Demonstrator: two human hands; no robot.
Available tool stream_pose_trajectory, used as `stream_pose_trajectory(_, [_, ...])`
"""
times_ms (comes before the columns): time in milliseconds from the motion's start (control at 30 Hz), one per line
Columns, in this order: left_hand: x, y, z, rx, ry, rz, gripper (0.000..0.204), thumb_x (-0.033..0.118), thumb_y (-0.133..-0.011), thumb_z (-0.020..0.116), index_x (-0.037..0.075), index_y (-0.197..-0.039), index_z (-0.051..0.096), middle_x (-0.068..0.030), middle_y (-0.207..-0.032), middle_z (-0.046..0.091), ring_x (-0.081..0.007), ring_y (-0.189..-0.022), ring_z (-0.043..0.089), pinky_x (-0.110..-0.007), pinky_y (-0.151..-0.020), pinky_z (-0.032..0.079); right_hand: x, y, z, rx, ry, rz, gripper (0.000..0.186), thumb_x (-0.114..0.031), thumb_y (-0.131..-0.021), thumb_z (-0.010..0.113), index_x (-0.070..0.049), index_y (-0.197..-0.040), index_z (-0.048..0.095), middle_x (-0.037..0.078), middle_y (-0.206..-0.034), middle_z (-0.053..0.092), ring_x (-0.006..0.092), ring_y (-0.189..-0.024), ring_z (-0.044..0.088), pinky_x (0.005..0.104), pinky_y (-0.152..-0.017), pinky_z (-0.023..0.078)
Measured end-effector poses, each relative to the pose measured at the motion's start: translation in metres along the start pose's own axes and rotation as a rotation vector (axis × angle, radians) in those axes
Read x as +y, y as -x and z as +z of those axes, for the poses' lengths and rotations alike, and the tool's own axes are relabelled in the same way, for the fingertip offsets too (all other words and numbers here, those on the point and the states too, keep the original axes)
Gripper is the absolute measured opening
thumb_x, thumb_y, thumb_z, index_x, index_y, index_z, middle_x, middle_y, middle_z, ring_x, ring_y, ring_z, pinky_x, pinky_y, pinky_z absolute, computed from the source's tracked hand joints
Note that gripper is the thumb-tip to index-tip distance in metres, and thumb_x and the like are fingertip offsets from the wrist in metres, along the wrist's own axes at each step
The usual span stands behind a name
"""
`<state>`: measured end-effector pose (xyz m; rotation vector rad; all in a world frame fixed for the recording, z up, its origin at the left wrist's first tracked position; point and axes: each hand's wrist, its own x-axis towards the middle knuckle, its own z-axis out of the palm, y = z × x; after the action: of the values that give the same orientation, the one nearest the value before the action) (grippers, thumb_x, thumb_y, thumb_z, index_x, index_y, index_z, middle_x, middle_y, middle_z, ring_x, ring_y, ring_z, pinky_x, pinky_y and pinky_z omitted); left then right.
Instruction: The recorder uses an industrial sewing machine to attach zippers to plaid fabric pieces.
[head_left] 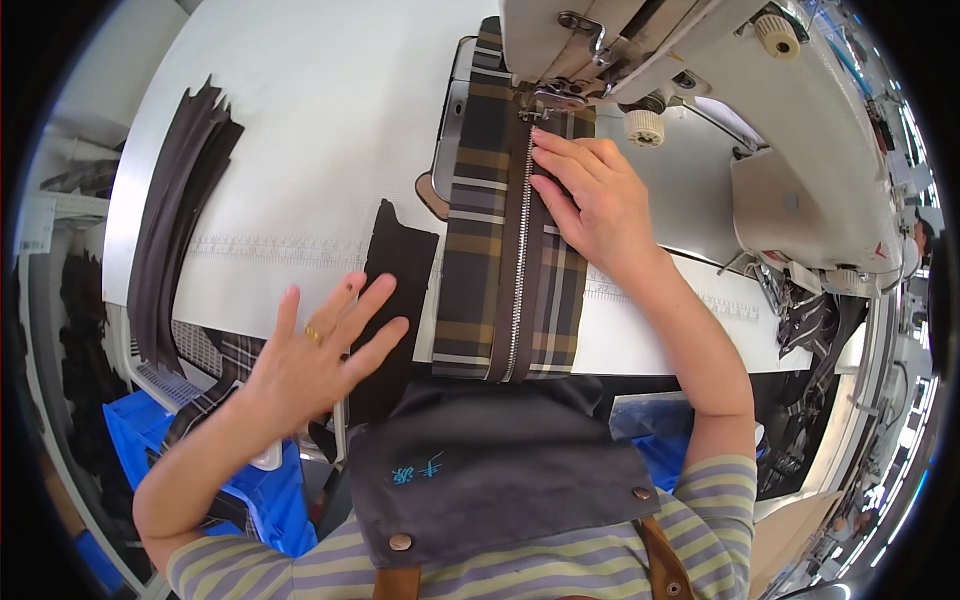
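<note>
A smooth dark apron (pixel 500 490) with leather-like brown straps lies nearest, over a striped shirt (pixel 500 575). The left hand (pixel 312 365) is spread wide at a matte black cloth piece (pixel 405 262); whether it touches is hard to tell. Beside that piece, woven plaid fabric (pixel 470 270) runs lengthwise up to the sewing machine (pixel 830 150), bearing a straight, metal-toothed zipper (pixel 519 270) on dark tape. The right hand (pixel 605 205) rests on it, fingers extended close together, just below the presser foot (pixel 535 110). Limp dark strips (pixel 175 220) lie stacked leftward on the smooth white table (pixel 280 180), marked with a ruler scale. Bright lights line the room's right side.
</note>
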<state>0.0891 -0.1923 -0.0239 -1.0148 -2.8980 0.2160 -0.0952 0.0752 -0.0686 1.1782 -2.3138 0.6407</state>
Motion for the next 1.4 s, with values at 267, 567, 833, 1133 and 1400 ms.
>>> stream_pose_trajectory(267, [-0.019,-0.047,0.015,0.232,0.246,-0.101,0.047,-0.002,-0.072,0.057,0.01,-0.118,0.06,-0.0046,-0.131,0.055,-0.0207,-0.115,0.057,-0.058,-0.11,0.02,0.001,0.0,-0.002,-0.025,0.049,-0.019,0.024,-0.015,-0.075,0.073,-0.006,-0.097,0.067,0.001,-0.111,0.064,0.0239,-0.088,0.057,0.0372,-0.081,0.048])
stream_pose_trajectory(567, [-0.052,-0.155,0.043,0.483,0.148,0.027,0.041,0.005,-0.077,0.059,0.007,-0.118,0.062,-0.0055,-0.12,0.061,-0.0193,-0.109,0.06,-0.058,-0.107,0.028,-0.003,0.001,-0.003,-0.091,-0.002,0.061,0.027,-0.01,-0.077,0.072,-0.006,-0.103,0.065,0.004,-0.117,0.064,0.0276,-0.108,0.059,0.0369,-0.087,0.051])
stream_pose_trajectory(833, [-0.055,-0.159,0.044,0.366,0.275,0.009,0.042,0.001,-0.077,0.058,0.009,-0.118,0.062,-0.0043,-0.122,0.06,-0.0196,-0.109,0.06,-0.061,-0.108,0.025,-0.003,0.001,-0.004,-0.117,-0.001,0.087,0.028,-0.011,-0.077,0.071,-0.006,-0.103,0.064,0.004,-0.118,0.063,0.0262,-0.101,0.061,0.0341,-0.075,0.053])
stream_pose_trajectory(1133, [-0.049,-0.157,0.052,0.399,0.377,-0.081,0.042,0.005,-0.079,0.057,0.016,-0.119,0.063,-0.0028,-0.124,0.057,-0.0208,-0.111,0.057,-0.064,-0.108,0.02,-0.004,0.001,-0.004,-0.096,-0.024,0.086,0.029,-0.014,-0.077,0.072,-0.005,-0.103,0.063,0.006,-0.108,0.063,0.025,-0.091,0.062,0.0345,-0.072,0.051])
stream_pose_trajectory(1400, [-0.05,-0.159,0.052,0.401,0.353,-0.102,0.042,0.007,-0.079,0.057,0.016,-0.12,0.064,-0.0026,-0.125,0.057,-0.0212,-0.112,0.057,-0.063,-0.109,0.018,-0.005,0.0,-0.005,-0.117,-0.021,0.089,0.034,-0.014,-0.075,0.072,-0.002,-0.105,0.061,0.008,-0.101,0.062,0.0276,-0.101,0.058,0.0374,-0.085,0.049])
